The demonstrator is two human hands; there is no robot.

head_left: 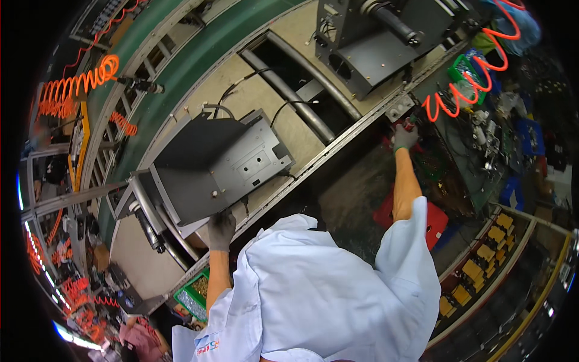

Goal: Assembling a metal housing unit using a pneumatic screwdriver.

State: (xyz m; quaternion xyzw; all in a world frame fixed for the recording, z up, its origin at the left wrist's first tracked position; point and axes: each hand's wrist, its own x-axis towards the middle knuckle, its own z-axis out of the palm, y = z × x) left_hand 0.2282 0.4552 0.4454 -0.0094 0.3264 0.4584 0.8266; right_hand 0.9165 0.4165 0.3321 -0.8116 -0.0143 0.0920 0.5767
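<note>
Grey sheet-metal housing (211,166) sits tilted on the beige tabletop (265,102) of the assembly line, and the gloved left hand (221,229) rests against its lower edge, fingers curled together. The gloved right hand (404,137) reaches far out, fingers closed on a small red object (409,124) beside an orange coiled air hose (476,78). A green bin of small parts (194,294) lies near the left elbow.

Grey metal housing (211,169), orange coiled hose (476,78), seemingly dark-grey gloved left hand (221,229).
</note>
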